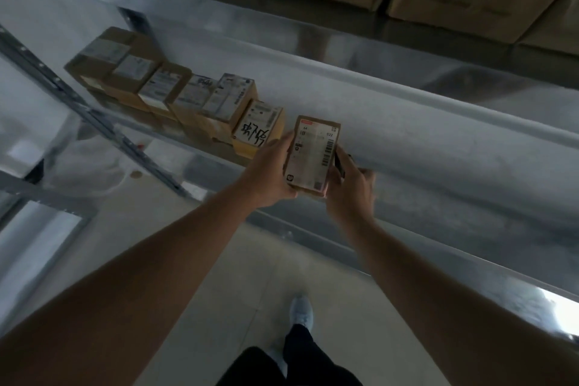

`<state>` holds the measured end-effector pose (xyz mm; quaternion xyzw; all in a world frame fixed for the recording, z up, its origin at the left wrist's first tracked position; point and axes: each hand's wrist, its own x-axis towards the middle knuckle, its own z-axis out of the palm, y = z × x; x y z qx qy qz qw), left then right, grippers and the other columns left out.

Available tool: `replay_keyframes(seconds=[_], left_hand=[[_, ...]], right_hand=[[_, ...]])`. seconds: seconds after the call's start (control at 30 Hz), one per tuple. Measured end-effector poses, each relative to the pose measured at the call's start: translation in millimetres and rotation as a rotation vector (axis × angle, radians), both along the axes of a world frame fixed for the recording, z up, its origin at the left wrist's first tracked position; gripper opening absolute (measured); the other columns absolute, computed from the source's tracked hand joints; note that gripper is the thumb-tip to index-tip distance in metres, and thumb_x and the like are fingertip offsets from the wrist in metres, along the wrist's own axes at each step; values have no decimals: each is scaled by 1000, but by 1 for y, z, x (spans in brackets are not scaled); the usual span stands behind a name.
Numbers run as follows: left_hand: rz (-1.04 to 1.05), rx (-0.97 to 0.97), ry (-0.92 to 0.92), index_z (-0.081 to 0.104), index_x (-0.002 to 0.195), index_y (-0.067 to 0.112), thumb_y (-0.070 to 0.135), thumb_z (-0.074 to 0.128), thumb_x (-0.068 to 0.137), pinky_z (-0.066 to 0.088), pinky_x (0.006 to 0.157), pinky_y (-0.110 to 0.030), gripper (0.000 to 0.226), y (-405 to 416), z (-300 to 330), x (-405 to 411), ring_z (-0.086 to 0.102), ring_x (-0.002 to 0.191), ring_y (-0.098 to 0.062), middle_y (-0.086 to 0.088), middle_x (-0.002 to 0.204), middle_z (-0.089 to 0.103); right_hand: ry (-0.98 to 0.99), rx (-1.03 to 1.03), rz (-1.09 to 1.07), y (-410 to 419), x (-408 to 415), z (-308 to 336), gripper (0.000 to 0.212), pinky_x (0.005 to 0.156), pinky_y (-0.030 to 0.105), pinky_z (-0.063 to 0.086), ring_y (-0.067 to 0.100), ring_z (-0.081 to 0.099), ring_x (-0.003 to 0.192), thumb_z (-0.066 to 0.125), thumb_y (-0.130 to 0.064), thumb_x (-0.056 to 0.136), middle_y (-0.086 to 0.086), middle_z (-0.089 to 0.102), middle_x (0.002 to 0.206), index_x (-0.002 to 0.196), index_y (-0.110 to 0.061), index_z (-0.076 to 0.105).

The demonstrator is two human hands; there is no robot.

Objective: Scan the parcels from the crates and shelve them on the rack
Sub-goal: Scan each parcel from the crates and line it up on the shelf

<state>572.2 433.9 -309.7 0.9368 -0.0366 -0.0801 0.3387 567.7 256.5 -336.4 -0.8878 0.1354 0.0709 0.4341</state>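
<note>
Head cam: parcel is pinched between left hand & right hand, fingers curled on its sides, long axis aimed at shelf, gap just right of box row.

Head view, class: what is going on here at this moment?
A person stands at a metal rack, holding a small labelled parcel between both hands. The left hand grips its left edge; the right hand grips its right edge and also seems to hold a dark object, possibly a scanner. The parcel sits at the right end of a row of shelved parcels, not yet released.
</note>
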Motion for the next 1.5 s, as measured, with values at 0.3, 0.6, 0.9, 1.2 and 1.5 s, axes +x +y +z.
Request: replay_keyframes(seconds=[0.3,0.6,0.9,1.2,1.5], left_hand=[[-48,119,43,41,156,10,18,102,63,42,117,-45,112,11,-16,51,56,132,-30,-9,141,63],[-143,328,49,30,162,11,23,101,64,49,111,-53,122,18,-26,83,55,131,-34,-10,144,58],[-233,612,12,47,147,6,32,96,73,51,106,-44,92,20,-26,93,60,117,-31,-13,125,67],[-309,749,62,62,125,14,46,90,78,38,108,-49,64,18,-19,103,54,118,-33,-10,116,67],[-369,780,9,62,131,12,41,91,77,38,115,-48,68,21,-16,103,44,128,-33,-15,139,41]], right_hand=[[85,-101,4,13,45,-22,44,85,36,30,29,46,112,40,-49,111,7,45,128,154,-61,36],[152,-216,-18,34,67,-36,45,83,42,37,34,47,113,37,-49,112,9,43,130,156,-58,34],[223,-330,52,48,76,-16,46,95,58,53,40,45,114,41,-43,112,9,36,132,154,-61,33],[298,-414,100,52,79,-5,56,101,57,49,44,44,123,48,-32,111,12,33,136,157,-59,29],[303,-450,121,53,75,-3,57,101,57,50,44,43,126,48,-30,112,13,32,140,156,-59,29]])
